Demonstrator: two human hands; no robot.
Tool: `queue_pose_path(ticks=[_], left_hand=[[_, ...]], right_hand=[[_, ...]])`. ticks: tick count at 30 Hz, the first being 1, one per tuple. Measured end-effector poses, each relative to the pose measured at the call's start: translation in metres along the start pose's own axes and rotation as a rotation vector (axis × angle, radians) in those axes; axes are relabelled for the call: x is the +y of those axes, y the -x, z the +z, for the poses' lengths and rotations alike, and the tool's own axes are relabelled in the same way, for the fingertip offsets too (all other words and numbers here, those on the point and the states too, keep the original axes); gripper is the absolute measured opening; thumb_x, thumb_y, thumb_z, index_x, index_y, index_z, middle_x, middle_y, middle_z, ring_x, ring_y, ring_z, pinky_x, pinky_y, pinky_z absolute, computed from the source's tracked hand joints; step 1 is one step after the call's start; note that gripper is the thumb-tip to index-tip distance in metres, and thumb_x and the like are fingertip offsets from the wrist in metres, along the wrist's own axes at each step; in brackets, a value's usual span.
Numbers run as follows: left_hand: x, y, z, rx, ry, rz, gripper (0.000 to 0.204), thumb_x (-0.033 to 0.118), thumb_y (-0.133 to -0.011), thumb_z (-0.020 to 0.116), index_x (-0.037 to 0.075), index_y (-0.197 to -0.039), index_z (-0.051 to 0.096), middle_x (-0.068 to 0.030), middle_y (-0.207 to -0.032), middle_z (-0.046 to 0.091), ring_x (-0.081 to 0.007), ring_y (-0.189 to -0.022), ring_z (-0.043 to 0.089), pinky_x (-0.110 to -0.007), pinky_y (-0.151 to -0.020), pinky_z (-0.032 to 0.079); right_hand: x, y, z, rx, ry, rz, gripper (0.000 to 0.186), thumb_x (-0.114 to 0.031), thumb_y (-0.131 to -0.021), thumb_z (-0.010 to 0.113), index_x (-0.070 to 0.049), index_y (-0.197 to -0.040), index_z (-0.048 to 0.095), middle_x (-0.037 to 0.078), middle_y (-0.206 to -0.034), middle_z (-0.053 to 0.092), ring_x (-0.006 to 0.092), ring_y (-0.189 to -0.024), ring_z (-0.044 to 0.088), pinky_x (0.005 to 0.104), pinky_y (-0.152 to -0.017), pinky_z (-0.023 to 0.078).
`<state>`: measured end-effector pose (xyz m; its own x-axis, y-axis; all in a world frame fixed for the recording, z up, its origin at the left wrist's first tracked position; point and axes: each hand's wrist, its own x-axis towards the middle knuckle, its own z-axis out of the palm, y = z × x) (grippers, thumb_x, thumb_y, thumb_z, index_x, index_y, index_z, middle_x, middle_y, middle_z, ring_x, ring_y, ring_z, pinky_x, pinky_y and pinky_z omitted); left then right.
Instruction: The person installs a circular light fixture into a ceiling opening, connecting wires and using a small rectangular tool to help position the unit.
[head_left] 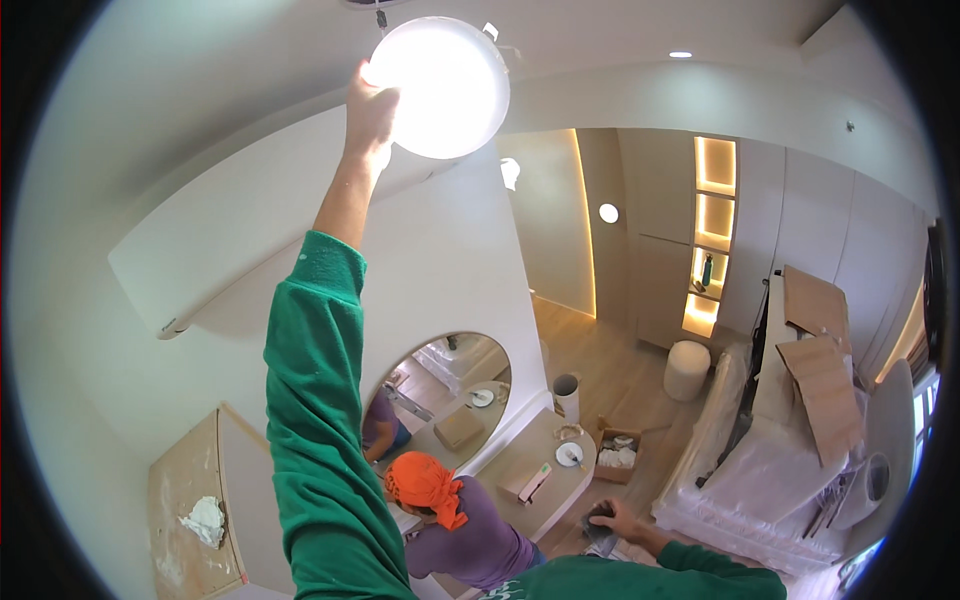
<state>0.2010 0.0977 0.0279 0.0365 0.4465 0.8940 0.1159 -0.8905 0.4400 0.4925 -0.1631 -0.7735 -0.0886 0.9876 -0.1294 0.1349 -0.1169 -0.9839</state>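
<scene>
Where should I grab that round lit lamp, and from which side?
Likely by the rim of the round lamp, from the lower left, where the left hand grips it: the broad, glowing disc faces the camera, so an edge hold leaves most uncovered.

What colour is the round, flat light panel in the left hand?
The round, flat light panel glows white, best seen in the head view.

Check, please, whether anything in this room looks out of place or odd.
The lit round lamp looks out of place: the left hand holds it below a dark ceiling opening, not flush, with a wire between. A crumpled white lump also lies on the smudged cabinet top, perhaps stray waste.
</scene>
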Motion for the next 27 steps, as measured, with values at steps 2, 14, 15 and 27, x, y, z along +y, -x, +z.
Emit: queue_pose_path(ticks=[2, 14, 15, 27], left_hand=[[0.005, -0.001, -0.006, 0.005, -0.04, -0.007, 0.035, 0.002, -0.074, 0.049, -0.001, -0.108, 0.053, -0.0104, -0.094, 0.059, -0.0161, -0.084, 0.057, -0.03, -0.077, 0.052], [0.031, 0.003, 0.004, -0.04, -0.063, -0.087, 0.056, 0.013, -0.081, 0.065, -0.003, -0.13, 0.044, -0.0215, -0.112, 0.063, -0.0263, -0.096, 0.068, -0.04, -0.08, 0.06], [0.035, 0.005, -0.002, -0.038, -0.065, -0.093, 0.059, 0.015, -0.081, 0.067, -0.002, -0.132, 0.042, -0.0222, -0.114, 0.063, -0.0271, -0.098, 0.068, -0.04, -0.08, 0.06], [0.027, 0.0, -0.006, -0.028, -0.059, -0.121, 0.065, 0.004, -0.079, 0.051, -0.002, -0.141, 0.033, -0.027, -0.12, 0.058, -0.0315, -0.101, 0.068, -0.045, -0.081, 0.062]], right_hand=[[-0.103, -0.026, -0.019, 0.015, 0.183, -0.129, 0.06, -0.037, -0.076, 0.088, -0.002, -0.117, 0.062, 0.012, -0.107, 0.068, 0.0224, -0.099, 0.065, 0.0362, -0.092, 0.051], [-0.722, -0.055, -0.12, 0.717, 0.189, -1.57, 0.049, -0.024, -0.081, 0.086, -0.001, -0.112, 0.056, 0.01, -0.097, 0.065, 0.0193, -0.09, 0.065, 0.0336, -0.079, 0.053], [-0.739, -0.063, -0.116, 0.737, 0.255, -1.609, 0.048, -0.025, -0.081, 0.086, -0.001, -0.112, 0.056, 0.009, -0.096, 0.065, 0.0186, -0.089, 0.065, 0.0331, -0.079, 0.053], [-0.776, -0.079, -0.099, 0.662, 0.466, -1.676, 0.047, -0.026, -0.078, 0.085, -0.002, -0.107, 0.057, 0.011, -0.092, 0.068, 0.0211, -0.084, 0.066, 0.0344, -0.078, 0.054]])
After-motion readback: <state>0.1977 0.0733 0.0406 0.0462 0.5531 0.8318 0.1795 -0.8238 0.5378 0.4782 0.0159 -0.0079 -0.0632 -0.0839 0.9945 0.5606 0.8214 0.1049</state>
